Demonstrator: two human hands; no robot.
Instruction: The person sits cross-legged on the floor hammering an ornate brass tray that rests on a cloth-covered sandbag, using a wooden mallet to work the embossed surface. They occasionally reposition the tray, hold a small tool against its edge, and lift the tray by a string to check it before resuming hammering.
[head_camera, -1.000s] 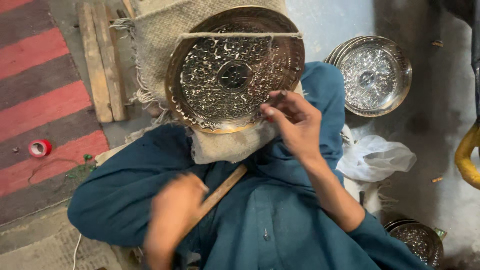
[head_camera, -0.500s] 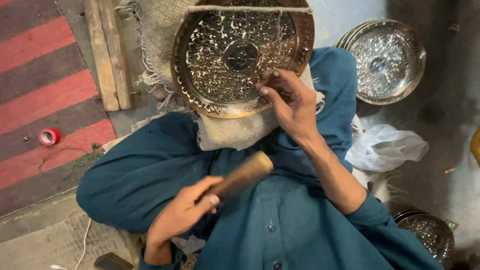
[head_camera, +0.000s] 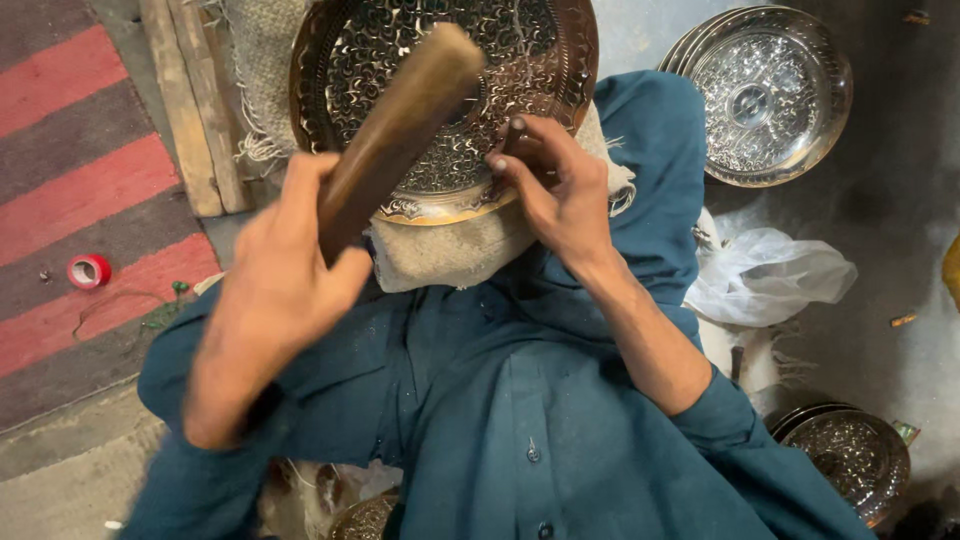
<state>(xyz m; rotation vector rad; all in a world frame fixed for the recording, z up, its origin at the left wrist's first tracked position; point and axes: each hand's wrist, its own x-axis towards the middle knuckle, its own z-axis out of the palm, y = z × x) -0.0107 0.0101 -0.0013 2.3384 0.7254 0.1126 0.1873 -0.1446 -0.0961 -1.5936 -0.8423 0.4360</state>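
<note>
A round engraved metal plate (head_camera: 530, 60) leans on a white cloth pad (head_camera: 450, 250) over my knees, which are covered in teal cloth. My left hand (head_camera: 280, 270) grips a wooden mallet (head_camera: 400, 120), raised and blurred, its head over the plate's left half. My right hand (head_camera: 560, 190) rests on the plate's lower rim. Its fingers pinch a thin dark metal punch (head_camera: 512, 135) whose tip meets the engraved surface. The mallet head is a short way left of the punch, apart from it.
A stack of silvery engraved plates (head_camera: 770, 90) lies at the upper right, and another engraved plate (head_camera: 850, 455) at the lower right. A white plastic bag (head_camera: 765, 275) sits beside my right arm. Wooden slats (head_camera: 190, 110), burlap (head_camera: 260, 60), a red-striped mat (head_camera: 70, 150) and a red tape roll (head_camera: 88, 270) are on the left.
My left hand has swung the mallet up from my lap to over the plate. My right hand has stayed on the plate's rim with the punch.
</note>
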